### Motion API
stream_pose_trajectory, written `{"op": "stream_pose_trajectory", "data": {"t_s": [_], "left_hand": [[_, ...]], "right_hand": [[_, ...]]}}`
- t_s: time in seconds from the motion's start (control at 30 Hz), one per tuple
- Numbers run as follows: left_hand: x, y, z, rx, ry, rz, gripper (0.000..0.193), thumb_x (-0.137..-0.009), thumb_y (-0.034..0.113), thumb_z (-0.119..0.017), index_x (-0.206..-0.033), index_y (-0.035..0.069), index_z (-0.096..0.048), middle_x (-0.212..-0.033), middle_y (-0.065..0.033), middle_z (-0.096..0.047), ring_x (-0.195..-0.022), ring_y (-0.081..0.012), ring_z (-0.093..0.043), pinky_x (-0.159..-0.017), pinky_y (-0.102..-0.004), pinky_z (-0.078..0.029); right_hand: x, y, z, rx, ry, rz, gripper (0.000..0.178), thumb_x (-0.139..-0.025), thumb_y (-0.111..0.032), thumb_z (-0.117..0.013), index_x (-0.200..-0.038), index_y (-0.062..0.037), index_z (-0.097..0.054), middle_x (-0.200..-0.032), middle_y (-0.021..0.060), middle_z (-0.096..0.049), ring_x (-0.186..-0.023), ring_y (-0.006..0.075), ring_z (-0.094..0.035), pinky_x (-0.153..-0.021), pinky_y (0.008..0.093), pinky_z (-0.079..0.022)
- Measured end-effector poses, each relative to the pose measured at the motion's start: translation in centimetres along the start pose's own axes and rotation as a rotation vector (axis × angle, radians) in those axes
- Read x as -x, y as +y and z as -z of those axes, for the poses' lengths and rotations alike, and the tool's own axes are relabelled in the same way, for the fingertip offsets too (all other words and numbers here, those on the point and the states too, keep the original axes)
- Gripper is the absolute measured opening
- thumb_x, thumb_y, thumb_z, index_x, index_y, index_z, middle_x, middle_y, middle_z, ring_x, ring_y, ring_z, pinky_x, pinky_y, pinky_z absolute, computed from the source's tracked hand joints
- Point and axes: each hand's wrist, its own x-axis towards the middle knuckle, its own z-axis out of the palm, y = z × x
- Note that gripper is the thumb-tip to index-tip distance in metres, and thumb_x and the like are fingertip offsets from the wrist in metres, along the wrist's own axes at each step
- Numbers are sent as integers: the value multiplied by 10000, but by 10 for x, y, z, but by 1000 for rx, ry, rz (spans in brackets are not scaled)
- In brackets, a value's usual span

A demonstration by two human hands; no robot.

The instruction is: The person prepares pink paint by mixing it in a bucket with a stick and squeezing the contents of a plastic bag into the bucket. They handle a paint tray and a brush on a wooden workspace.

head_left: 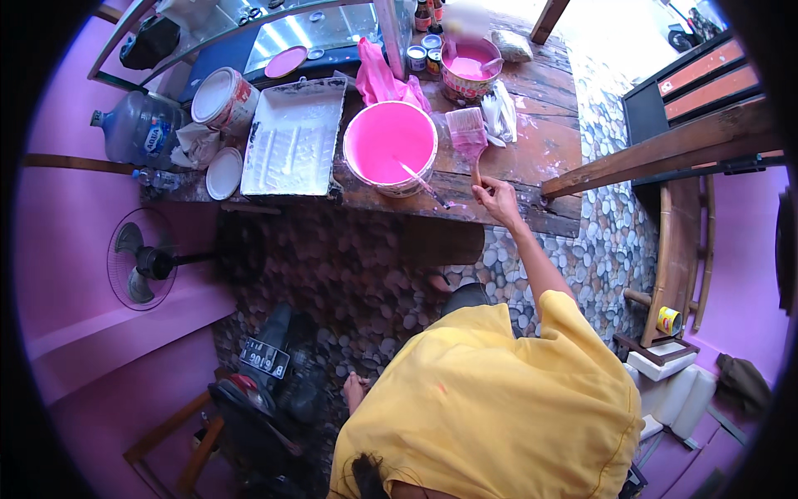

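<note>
My right hand (pixel 496 200) is closed around the handle of a wide paintbrush (pixel 467 133), its bristles pink and pointing away from me over the wooden table. Just left of the brush stands a white bucket of bright pink paint (pixel 391 143). A thin stick (pixel 426 185) smeared with paint leans out over its near rim. Beyond the brush, a second, smaller tub (pixel 470 71) also contains pink paint. White gloves or cloth (pixel 499 114) lie beside it. My left hand (pixel 356 389) hangs low at my side, fingers curled, with nothing visible in it.
On the table (pixel 544 154) are a white paint tray (pixel 295 137), a lidded tub (pixel 223 100), a pink plastic bag (pixel 386 79) and small cans (pixel 416 58). A water jug (pixel 141 133) stands at left. A wooden post (pixel 657 150) rises at right; a fan (pixel 150 262) and motorbike (pixel 270 366) are lower left.
</note>
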Motion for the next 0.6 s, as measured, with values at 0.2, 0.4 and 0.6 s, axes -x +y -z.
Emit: {"op": "stream_pose_trajectory", "data": {"t_s": [0.2,0.4,0.6], "left_hand": [[-21,-36,32,66,-178,333,147,-906,133,-500,-920,23,-597,-740,-52,-618,-603,-94,-535,-559,-237,-436],[5,-94,4,-175,-14,6,157,-859,60,-556,-1003,22,-606,-792,-49,-638,-688,-88,-572,-601,-222,-456],[19,-77,-4,-137,-49,41,152,-858,73,-569,-998,24,-602,-806,-50,-642,-703,-94,-581,-613,-220,-460]], "right_hand": [[26,13,6,-267,-35,-46,239,-833,-162,-635,-1008,0,-653,-723,30,-646,-593,78,-587,-564,220,-471],[103,48,20,-430,-189,-235,167,-887,-163,-579,-932,-8,-622,-773,10,-603,-664,70,-562,-610,216,-474],[132,70,9,-507,-147,-398,223,-900,-229,-570,-982,-28,-621,-788,10,-617,-659,62,-568,-616,207,-481]]}}
